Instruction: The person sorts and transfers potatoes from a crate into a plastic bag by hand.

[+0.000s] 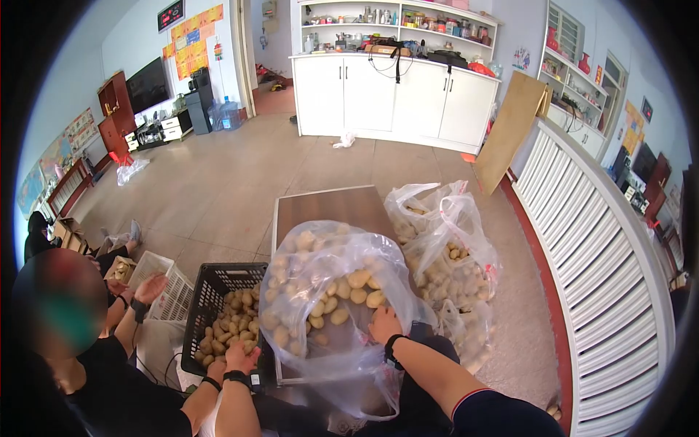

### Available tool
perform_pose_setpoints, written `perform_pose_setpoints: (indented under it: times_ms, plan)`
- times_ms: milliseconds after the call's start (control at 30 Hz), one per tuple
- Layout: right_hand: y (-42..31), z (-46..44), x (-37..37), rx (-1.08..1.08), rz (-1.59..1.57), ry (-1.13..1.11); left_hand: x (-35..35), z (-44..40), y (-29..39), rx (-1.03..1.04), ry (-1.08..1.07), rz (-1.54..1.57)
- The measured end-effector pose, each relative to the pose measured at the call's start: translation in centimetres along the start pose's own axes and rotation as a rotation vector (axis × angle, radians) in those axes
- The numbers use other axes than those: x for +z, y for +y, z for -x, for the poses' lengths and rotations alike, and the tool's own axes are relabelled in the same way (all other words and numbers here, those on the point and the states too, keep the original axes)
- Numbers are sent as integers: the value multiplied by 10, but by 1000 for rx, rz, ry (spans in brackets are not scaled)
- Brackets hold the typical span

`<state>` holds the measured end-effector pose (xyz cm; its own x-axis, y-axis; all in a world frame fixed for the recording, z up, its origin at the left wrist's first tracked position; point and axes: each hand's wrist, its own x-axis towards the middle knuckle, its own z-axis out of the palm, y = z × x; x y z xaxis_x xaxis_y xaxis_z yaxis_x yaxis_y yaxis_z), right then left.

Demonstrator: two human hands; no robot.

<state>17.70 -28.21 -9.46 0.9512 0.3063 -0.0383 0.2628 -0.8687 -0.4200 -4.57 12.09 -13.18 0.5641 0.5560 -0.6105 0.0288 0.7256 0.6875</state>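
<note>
A clear plastic bag point(397, 280) lies open on a brown board point(331, 209), with potatoes point(358, 295) inside and at its mouth. My right hand point(384, 325) is at the mouth, just below the nearest potatoes, its fingers slightly bent and apart. To the left, my left hand point(242, 357) is over the near edge of a black crate point(202, 291) of potatoes, fingers apart. Nothing can be made out in either hand. A co-worker's forearm reaches to the crate beside my left wrist; that person's other hand point(151, 288) is raised by a white crate point(180, 297).
More bags of potatoes point(444, 277) stand right of the board. A white radiator-like railing point(604, 255) runs along the right side. The co-worker point(109, 379) sits close on my left. Farther ahead are white cabinets point(393, 98) and a leaning wooden panel point(510, 131).
</note>
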Motion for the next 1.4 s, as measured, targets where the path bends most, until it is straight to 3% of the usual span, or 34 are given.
perform_pose_setpoints:
  times_ms: [233, 267, 333, 467, 533, 567, 600, 633, 667, 733, 800, 867, 933, 1000, 1067, 1100, 1133, 1167, 1200, 1267, 1300, 1333, 1400]
  plan:
    - [3, 4, 1, -72, 59, -35, -20, -13, -4, 26, 50, -12]
    - [6, 3, 6, -166, 61, -37, -42, -36, -12, 456, -18, -601]
    - [-1, 13, 7, -254, 52, -52, -50, -31, -9, 872, -90, -1207]
    - [-19, 25, -8, -290, 144, -114, -41, -11, -3, 812, 23, -1186]
    - [-18, 29, -6, -354, 181, -143, -2, 49, 22, 848, 85, -1710]
    - [-17, 29, -2, -369, 198, -94, -3, 50, 24, 801, 85, -1715]
    - [-16, 26, 6, -397, 215, -53, 10, 65, 31, 603, 121, -1731]
    - [-15, 23, 14, -446, 212, 4, 1, 51, 27, 581, 172, -1849]
    - [-15, 22, 12, -444, 174, -25, -16, 29, 18, 689, 257, -1962]
    - [-16, 23, 9, -444, 107, -62, -6, 44, 26, 639, 120, -1912]
    - [-15, 22, 9, -486, 77, -63, -23, 25, 14, 832, 62, -1805]
    - [-8, 18, 16, -572, 14, -61, 9, 63, 30, 628, 32, -2011]
    - [-6, 18, 18, -597, -104, -53, 11, 58, 24, 576, 37, -1799]
    - [-11, 16, 15, -517, -246, -142, 14, 50, 16, 492, 60, -1305]
    - [-24, 15, 25, -645, -246, -34, 11, 39, 11, 416, 45, -875]
    - [-39, 20, 8, -365, -544, -245, 8, 32, 12, 396, 30, -693]
    - [-45, 22, -5, -63, -821, -444, 24, 42, 22, 177, 20, -358]
    - [-44, 20, -3, -9, -945, -480, 43, 52, 30, -51, 2, -27]
    - [-50, 23, -7, -1, -944, -462, 56, 58, 31, -58, -14, -34]
    - [-79, 32, -17, 216, -1355, -591, 76, 74, 25, -8, 40, -110]
    - [-85, 29, -14, 229, -1400, -710, 88, 91, 27, -4, 4, -132]
    - [-89, 26, -12, 246, -1447, -823, 85, 86, 22, 2, -151, -228]
    - [-113, 34, -20, 272, -1486, -915, 98, 97, 16, 14, -254, -264]
